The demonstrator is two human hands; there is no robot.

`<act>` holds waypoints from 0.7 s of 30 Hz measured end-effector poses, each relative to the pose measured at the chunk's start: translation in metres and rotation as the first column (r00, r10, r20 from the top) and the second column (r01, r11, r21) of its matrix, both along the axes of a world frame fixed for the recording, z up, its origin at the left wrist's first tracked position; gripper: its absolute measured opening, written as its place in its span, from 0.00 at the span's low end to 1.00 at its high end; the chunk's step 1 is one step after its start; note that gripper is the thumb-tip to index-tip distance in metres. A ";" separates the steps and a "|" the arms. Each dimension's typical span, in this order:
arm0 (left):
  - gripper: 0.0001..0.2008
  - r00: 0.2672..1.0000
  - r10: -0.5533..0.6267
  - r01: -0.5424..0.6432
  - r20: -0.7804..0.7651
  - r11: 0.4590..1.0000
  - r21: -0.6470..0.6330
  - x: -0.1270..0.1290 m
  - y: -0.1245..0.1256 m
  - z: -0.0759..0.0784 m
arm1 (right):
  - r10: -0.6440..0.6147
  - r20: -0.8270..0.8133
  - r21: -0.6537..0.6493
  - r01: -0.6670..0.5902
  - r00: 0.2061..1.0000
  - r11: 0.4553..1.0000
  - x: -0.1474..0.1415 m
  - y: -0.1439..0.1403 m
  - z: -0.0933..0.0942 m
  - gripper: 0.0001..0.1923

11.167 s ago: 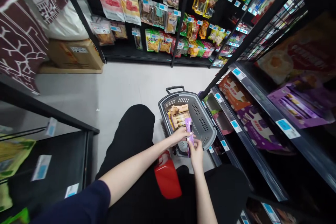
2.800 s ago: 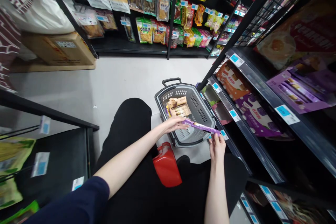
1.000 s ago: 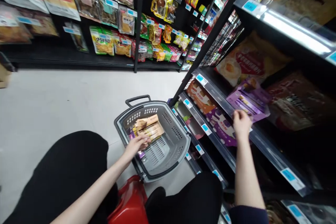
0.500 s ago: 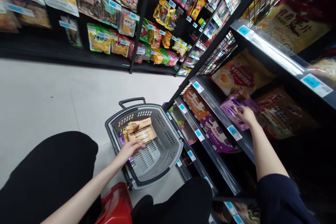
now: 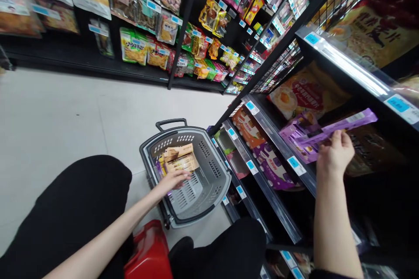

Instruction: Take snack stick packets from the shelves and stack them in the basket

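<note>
1. Right hand [image 5: 334, 154] is raised to the middle shelf [image 5: 296, 163], fingers pinched on a long purple strip [image 5: 340, 128] of sachets. The strip runs from the hand up and to the right, just above the open purple box [image 5: 303, 139] on that shelf; it looks half in, half out of the box, though I cannot tell which way.
2. Left hand [image 5: 173, 179] is low in the grey basket [image 5: 216, 170], palm down. Its fingers lie loosely curled on a purple pack [image 5: 161, 169] at the near edge of the tan boxes [image 5: 178, 159]; whether they grip it or only press on it is hidden by the hand itself.
3. Holding the strip by its near end lets the rest hang free, likely so that it clears the box rim.
4. The basket stands on the floor [image 5: 65, 113] just beside the shelf foot, between the knees and the racks, so both hands reach their things without the body shifting.
5. Pose: the right forearm rises steeply, wrist bent forward toward the shelf; the left arm stretches out and down, nearly straight, from the bottom left of the view.
6. A red thing [image 5: 149, 253] sits between the dark legs, near the basket.
</note>
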State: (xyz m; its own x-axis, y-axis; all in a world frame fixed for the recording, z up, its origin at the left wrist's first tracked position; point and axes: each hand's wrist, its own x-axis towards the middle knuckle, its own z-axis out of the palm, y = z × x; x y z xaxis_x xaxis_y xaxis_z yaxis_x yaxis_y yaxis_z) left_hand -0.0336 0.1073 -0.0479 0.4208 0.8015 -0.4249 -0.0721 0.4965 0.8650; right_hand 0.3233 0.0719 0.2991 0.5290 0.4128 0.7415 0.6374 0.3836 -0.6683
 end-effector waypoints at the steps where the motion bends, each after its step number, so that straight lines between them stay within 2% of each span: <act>1: 0.25 0.996 -0.088 0.087 0.035 0.996 0.034 0.001 -0.004 0.003 | 0.110 -0.106 -0.024 -0.113 0.988 0.993 -0.022 -0.009 -0.014 0.15; 3: 0.25 0.952 -0.274 0.263 0.136 0.960 0.095 0.004 -0.017 0.013 | 0.262 -0.314 -0.059 -0.295 0.912 0.954 -0.065 -0.025 -0.055 0.13; 5: 0.27 0.877 -0.406 0.392 0.256 0.914 0.105 0.008 -0.033 0.024 | 0.305 -0.514 -0.100 -0.409 0.802 0.907 -0.103 -0.041 -0.109 0.13; 8: 0.28 0.740 -0.471 0.485 0.480 0.868 0.102 0.015 -0.057 0.038 | 0.231 -0.708 -0.149 -0.461 0.668 0.875 -0.149 -0.065 -0.193 0.15; 9: 0.28 0.690 -0.484 0.517 0.538 0.850 0.100 0.018 -0.063 0.042 | 0.209 -0.742 -0.165 -0.475 0.637 0.864 -0.160 -0.074 -0.218 0.15; 11: 0.26 0.648 -0.503 0.561 0.572 0.823 0.088 0.021 -0.072 0.046 | 0.169 -0.796 -0.177 -0.490 0.582 0.854 -0.174 -0.090 -0.256 0.15; 13: 0.23 0.676 -0.500 0.558 0.541 0.827 0.066 0.023 -0.075 0.047 | 0.126 -0.837 -0.176 -0.479 0.533 0.860 -0.178 -0.103 -0.281 0.17; 15: 0.22 0.730 -0.489 0.531 0.477 0.845 0.054 0.024 -0.076 0.047 | 0.076 -0.866 -0.176 -0.444 0.494 0.878 -0.176 -0.111 -0.297 0.18; 18: 0.21 0.802 -0.511 0.516 0.310 0.854 0.070 0.029 -0.077 0.043 | 0.056 -0.877 -0.179 -0.433 0.477 0.883 -0.175 -0.115 -0.313 0.20; 21: 0.18 0.846 -0.514 0.505 0.140 0.858 0.093 0.033 -0.079 0.037 | 0.108 -0.862 -0.184 -0.505 0.495 0.843 -0.184 -0.112 -0.325 0.22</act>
State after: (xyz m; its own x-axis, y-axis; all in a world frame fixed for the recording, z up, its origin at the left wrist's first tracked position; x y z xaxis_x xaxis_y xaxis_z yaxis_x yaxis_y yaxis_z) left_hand -0.0006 0.0285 -0.0108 0.8325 0.4747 -0.2856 0.0450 0.4559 0.8889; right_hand 0.1392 -0.0405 -0.0260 0.5779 0.7956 -0.1820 -0.3510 0.0409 -0.9355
